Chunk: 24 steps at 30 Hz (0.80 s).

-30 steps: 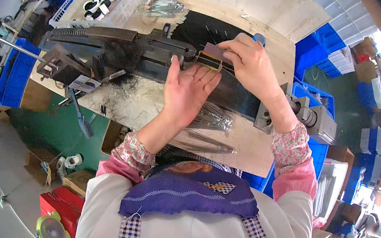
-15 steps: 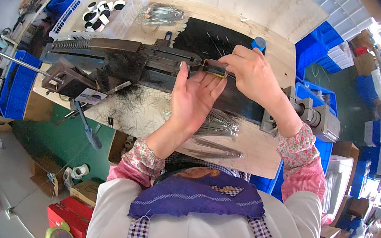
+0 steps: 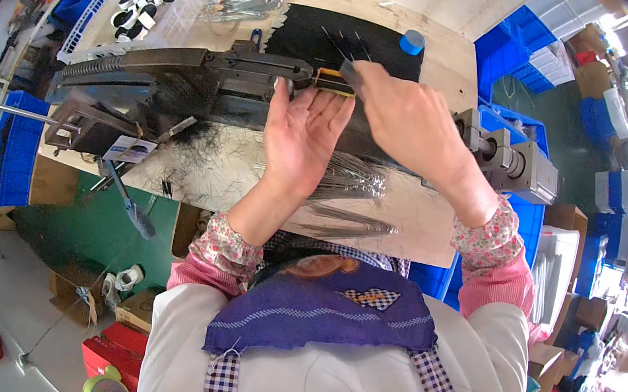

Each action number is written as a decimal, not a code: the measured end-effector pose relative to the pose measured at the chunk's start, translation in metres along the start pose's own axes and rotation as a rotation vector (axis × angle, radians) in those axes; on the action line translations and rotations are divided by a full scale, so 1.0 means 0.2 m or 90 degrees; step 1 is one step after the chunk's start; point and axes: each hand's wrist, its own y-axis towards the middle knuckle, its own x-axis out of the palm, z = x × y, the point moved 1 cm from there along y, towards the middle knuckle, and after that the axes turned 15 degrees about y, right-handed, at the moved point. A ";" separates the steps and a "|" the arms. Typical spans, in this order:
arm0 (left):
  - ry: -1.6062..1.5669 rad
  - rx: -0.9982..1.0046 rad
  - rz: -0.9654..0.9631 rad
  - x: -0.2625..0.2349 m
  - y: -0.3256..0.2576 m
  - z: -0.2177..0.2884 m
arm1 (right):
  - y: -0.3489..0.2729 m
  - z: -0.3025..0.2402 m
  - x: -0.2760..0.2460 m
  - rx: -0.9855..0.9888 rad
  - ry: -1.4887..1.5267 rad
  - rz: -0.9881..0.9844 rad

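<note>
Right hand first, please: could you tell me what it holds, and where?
The right hand pinches a small dark flat piece by its right end, above the machine; the left hand is open.

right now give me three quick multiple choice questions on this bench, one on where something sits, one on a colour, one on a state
1. Where is the blue roll of tape?
A. on the far side of the black mat
B. on the floor by the red bag
C. under the machine

2. What colour are the bins to the right of the bench?
A. yellow
B. blue
C. white

3. How is the left hand held?
A. clenched in a fist
B. open, palm up, fingers toward the dark machine
C. hanging off the bench

Answers: 1 A, the roll stands at the mat's far right corner. 2 B, the stacked bins are plainly blue. 3 B, its palm faces up with fingers spread by the small yellow and black part, which the right hand pinches.
</note>
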 end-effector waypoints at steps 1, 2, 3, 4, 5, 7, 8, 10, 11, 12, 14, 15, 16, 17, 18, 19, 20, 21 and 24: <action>0.015 -0.002 -0.004 -0.01 0.00 0.00 | 0.00 -0.01 0.03 -0.006 -0.028 -0.031; 0.030 -0.005 -0.008 -0.01 0.00 -0.01 | 0.00 -0.01 0.05 -0.013 -0.056 -0.062; 0.021 -0.007 0.001 0.00 -0.01 0.00 | 0.00 -0.01 0.07 -0.052 -0.077 -0.054; 0.020 -0.013 0.010 0.01 -0.01 0.01 | 0.01 -0.02 0.07 -0.046 -0.070 -0.061; 0.027 -0.015 0.015 0.01 0.00 0.02 | 0.02 -0.03 0.08 -0.077 -0.094 -0.053; 0.042 -0.022 0.058 0.03 -0.01 0.03 | 0.03 -0.04 0.09 -0.112 -0.133 -0.049; 0.045 -0.033 0.066 0.03 -0.02 0.03 | 0.03 -0.04 0.11 -0.102 -0.125 -0.055; 0.098 -0.020 0.085 0.03 0.00 0.04 | 0.03 -0.02 0.11 -0.132 -0.158 -0.060; 0.123 -0.031 0.120 0.05 -0.01 0.05 | 0.02 -0.02 0.09 -0.146 -0.148 -0.072; 0.131 -0.042 0.118 0.04 -0.01 0.04 | 0.02 -0.01 0.10 -0.133 -0.145 -0.067; 0.164 -0.037 0.057 0.00 0.03 0.03 | 0.02 0.02 0.11 -0.097 -0.160 -0.060; 0.145 -0.047 0.030 -0.02 0.04 0.02 | 0.03 0.03 0.10 -0.062 -0.123 -0.082; 0.151 -0.055 0.026 -0.02 0.04 0.00 | 0.00 0.03 0.10 -0.052 -0.122 -0.077; 0.155 -0.031 0.043 -0.02 0.03 -0.02 | -0.05 0.04 0.09 -0.026 -0.061 -0.065; 0.155 -0.003 0.060 -0.02 0.02 -0.04 | -0.10 0.05 0.09 -0.005 -0.002 -0.054; 0.127 0.014 0.066 -0.02 0.02 -0.08 | -0.18 0.06 0.07 0.025 0.046 -0.072; 0.139 0.010 0.099 -0.02 0.00 -0.12 | -0.27 0.07 0.07 0.036 0.081 -0.085; 0.136 -0.007 0.081 -0.02 -0.01 -0.17 | -0.37 0.09 0.09 0.048 0.114 -0.099; 0.102 -0.077 0.090 -0.08 0.00 -0.30 | -0.58 0.15 0.22 0.025 0.143 -0.140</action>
